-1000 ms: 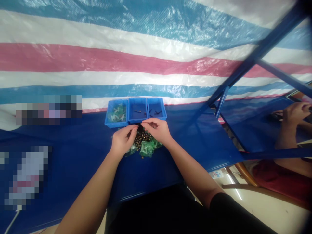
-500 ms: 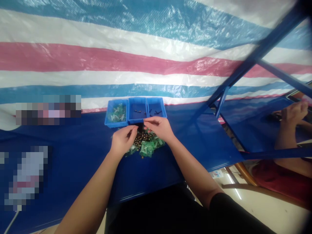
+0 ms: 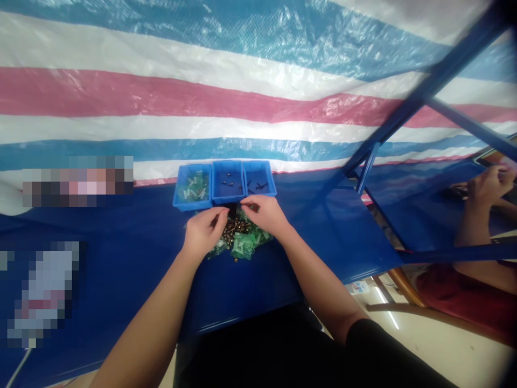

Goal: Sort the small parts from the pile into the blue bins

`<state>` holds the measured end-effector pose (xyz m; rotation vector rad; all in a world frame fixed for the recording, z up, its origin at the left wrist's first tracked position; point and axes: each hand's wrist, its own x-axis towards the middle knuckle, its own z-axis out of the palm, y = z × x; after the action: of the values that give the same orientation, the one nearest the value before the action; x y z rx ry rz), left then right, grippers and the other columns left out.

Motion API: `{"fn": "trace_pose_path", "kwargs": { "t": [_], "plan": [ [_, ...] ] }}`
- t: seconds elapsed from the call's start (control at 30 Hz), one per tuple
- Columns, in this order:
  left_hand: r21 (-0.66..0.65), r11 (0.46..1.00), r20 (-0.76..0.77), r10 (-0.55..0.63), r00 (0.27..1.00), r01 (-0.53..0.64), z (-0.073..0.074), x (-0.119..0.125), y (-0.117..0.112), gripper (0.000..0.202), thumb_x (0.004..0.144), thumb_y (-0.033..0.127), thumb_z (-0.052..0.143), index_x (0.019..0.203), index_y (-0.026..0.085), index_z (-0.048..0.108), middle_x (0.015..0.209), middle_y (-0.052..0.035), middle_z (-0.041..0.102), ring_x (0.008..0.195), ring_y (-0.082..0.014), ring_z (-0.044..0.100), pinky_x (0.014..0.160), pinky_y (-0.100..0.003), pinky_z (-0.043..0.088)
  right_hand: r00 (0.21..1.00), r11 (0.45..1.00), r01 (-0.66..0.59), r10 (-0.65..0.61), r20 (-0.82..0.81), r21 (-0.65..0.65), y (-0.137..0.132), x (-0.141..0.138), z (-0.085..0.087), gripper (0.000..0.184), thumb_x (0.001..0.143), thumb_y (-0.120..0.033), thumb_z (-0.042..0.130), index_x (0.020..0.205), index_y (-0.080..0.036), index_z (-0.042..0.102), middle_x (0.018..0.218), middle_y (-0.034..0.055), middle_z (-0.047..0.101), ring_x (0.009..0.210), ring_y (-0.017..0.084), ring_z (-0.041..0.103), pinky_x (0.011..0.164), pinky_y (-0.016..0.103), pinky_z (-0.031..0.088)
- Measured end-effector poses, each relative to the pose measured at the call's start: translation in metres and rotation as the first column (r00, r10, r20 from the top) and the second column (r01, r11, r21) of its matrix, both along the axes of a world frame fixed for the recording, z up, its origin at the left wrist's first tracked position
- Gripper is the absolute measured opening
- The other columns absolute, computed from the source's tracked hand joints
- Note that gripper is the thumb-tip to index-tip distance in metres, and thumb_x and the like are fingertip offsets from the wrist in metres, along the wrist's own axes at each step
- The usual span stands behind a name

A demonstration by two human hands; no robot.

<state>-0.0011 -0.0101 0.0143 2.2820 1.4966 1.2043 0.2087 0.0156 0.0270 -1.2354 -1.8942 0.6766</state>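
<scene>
My left hand (image 3: 205,230) is closed in a pinch over the left side of a pile of small brass-and-dark screws (image 3: 234,230). A tiny dark bit shows at its fingertips, too small to name. My right hand (image 3: 265,214) hovers over the pile's right side, just in front of the bins, thumb and forefinger drawn together; whatever they hold, if anything, cannot be made out. Green-tinted plastic packets (image 3: 243,246) lie among the screws. Behind stand three blue bins: the left bin (image 3: 193,206) holds clear packets, the middle bin (image 3: 226,198) a few screws, the right bin (image 3: 270,175) dark screws.
A blue tabletop (image 3: 133,269) carries everything. Behind it hangs a striped plastic sheet (image 3: 181,97). Blue metal bars (image 3: 388,129) slant across the right side. Beyond them are another person's hands (image 3: 487,186) and a wooden chair (image 3: 404,285). Blurred items lie at left.
One more screw now lies toward the back of the middle bin. My right hand has shifted slightly right and its fingertips have drawn together. My left hand stays almost in place.
</scene>
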Motion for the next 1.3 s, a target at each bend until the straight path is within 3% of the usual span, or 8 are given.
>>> {"fn": "trace_pose_path", "kwargs": {
  "t": [0.13,0.3,0.83,1.03,1.3],
  "plan": [
    [0.007,1.000,0.006,0.007,1.000,-0.007,0.000,0.000,0.000,0.023,0.093,0.032,0.054,0.098,0.020,0.073,0.091,-0.0020,0.076,0.077,-0.0148,0.071,0.072,-0.023,0.051,0.965,0.980,-0.180,0.160,0.207,0.086,-0.003,-0.008,-0.003,0.025,0.086,-0.017,0.060,0.107,-0.018,0.072,0.105,0.0068,0.073,0.094,0.020,0.062,0.092,0.035,0.048],
    [0.003,1.000,0.014,0.027,1.000,-0.027,0.001,0.000,0.001,0.024,0.093,0.033,0.054,0.099,0.020,0.073,0.092,-0.0027,0.076,0.081,-0.0159,0.071,0.076,-0.023,0.052,0.917,0.969,-0.211,0.151,0.368,0.127,-0.006,-0.020,-0.013,0.028,0.090,-0.016,0.055,0.112,-0.017,0.072,0.120,0.0091,0.069,0.102,0.023,0.054,0.098,0.040,0.043],
    [-0.006,1.000,0.013,0.005,1.000,-0.005,-0.002,0.002,0.001,0.024,0.094,0.033,0.053,0.099,0.021,0.073,0.089,-0.0028,0.076,0.078,-0.0160,0.071,0.073,-0.024,0.051,0.955,0.980,-0.132,0.087,0.282,0.147,0.000,-0.024,-0.027,0.018,0.091,-0.022,0.059,0.098,-0.018,0.075,0.098,0.0060,0.074,0.093,0.022,0.052,0.090,0.034,0.045],
    [-0.015,1.000,0.012,0.006,1.000,-0.006,-0.002,0.003,0.001,0.025,0.094,0.035,0.052,0.098,0.021,0.073,0.087,-0.0030,0.076,0.076,-0.0162,0.070,0.071,-0.025,0.051,0.963,0.985,-0.119,0.082,0.258,0.128,0.001,-0.025,-0.027,0.020,0.091,-0.014,0.054,0.098,-0.019,0.071,0.096,0.0046,0.074,0.086,0.021,0.054,0.084,0.034,0.045],
    [-0.026,1.000,0.008,-0.009,1.000,0.009,-0.002,0.002,0.001,0.025,0.094,0.034,0.053,0.098,0.020,0.073,0.086,-0.0020,0.075,0.074,-0.0140,0.069,0.069,-0.023,0.049,0.975,0.985,-0.119,0.092,0.200,0.129,-0.001,-0.028,-0.024,0.024,0.091,-0.013,0.050,0.106,-0.018,0.068,0.096,0.0071,0.071,0.092,0.021,0.056,0.086,0.035,0.046]
  ]
}}
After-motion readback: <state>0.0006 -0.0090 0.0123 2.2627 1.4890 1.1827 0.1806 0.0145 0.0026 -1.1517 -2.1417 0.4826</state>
